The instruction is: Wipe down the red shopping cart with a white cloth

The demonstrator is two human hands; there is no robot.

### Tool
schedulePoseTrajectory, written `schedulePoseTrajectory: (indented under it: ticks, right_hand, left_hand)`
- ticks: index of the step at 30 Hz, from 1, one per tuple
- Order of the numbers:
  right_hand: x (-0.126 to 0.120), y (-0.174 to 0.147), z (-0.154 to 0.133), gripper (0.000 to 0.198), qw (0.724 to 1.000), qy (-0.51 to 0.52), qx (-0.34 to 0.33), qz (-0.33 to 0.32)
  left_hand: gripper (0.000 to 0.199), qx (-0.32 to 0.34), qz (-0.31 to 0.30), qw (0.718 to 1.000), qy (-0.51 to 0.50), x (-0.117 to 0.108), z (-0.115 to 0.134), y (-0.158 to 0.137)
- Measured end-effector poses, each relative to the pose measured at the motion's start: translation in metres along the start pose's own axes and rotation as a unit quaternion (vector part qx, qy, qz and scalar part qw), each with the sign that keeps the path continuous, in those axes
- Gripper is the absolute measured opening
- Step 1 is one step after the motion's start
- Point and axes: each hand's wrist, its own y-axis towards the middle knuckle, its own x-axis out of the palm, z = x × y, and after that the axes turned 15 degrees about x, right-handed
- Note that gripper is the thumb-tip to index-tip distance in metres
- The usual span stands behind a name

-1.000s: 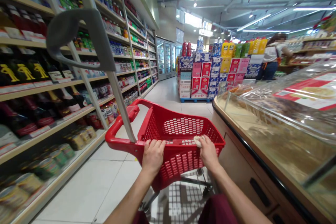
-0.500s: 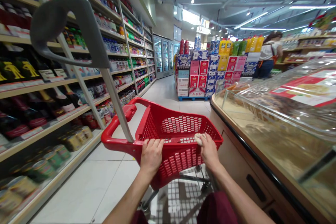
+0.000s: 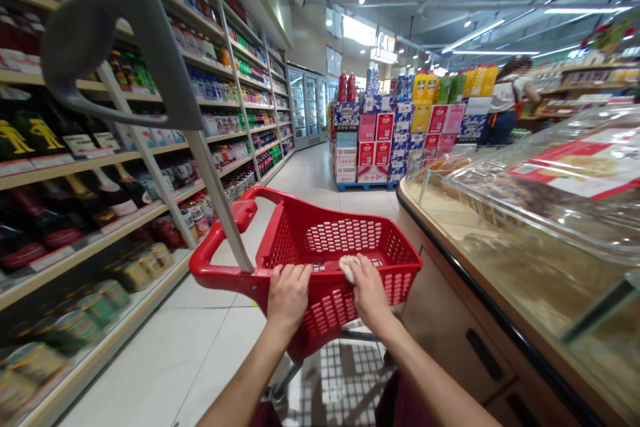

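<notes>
A red plastic shopping cart (image 3: 331,313) stands in front of me, its perforated basket facing up. My left hand (image 3: 289,293) is closed over the near rim, close to where a metal bar (image 3: 220,193) with a grey loop handle (image 3: 175,73) rises from the cart. My right hand (image 3: 369,287) presses a crumpled whitish cloth (image 3: 350,268) onto the same rim, about midway along it. Part of the cloth is hidden under the fingers.
Shelves (image 3: 100,163) of bottles and cans line the left side. A glass-sided counter (image 3: 500,267) with clear food packs stands close on the right. Ahead, stacked drink cartons (image 3: 367,153) sit on a blue pallet. A person (image 3: 506,103) stands beyond the counter.
My right hand has slid left along the near rim with the cloth, away from the right corner. The left hand stays in place on the rim. The view has shifted slightly.
</notes>
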Motion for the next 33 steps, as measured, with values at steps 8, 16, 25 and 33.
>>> schedulePoseTrajectory:
  ticks: [8,16,25,33]
  right_hand:
    - [-0.018,0.008,0.061,0.051,0.996,-0.036,0.074,0.035]
    - [-0.013,-0.025,0.125,0.052,0.969,-0.062,0.239,0.006]
    - [-0.025,-0.010,0.111,0.052,0.957,0.048,0.242,0.153]
    - [0.011,-0.053,0.096,0.048,0.952,0.001,0.291,-0.091]
  left_hand:
    - [0.032,0.010,-0.004,1.000,0.001,0.003,-0.002,-0.004]
    - [0.031,0.003,0.006,1.000,0.002,0.001,-0.001,-0.002]
    - [0.031,0.008,0.003,1.000,0.004,-0.001,0.000,-0.002]
    - [0.030,0.013,0.003,1.000,0.012,-0.002,0.001,-0.001]
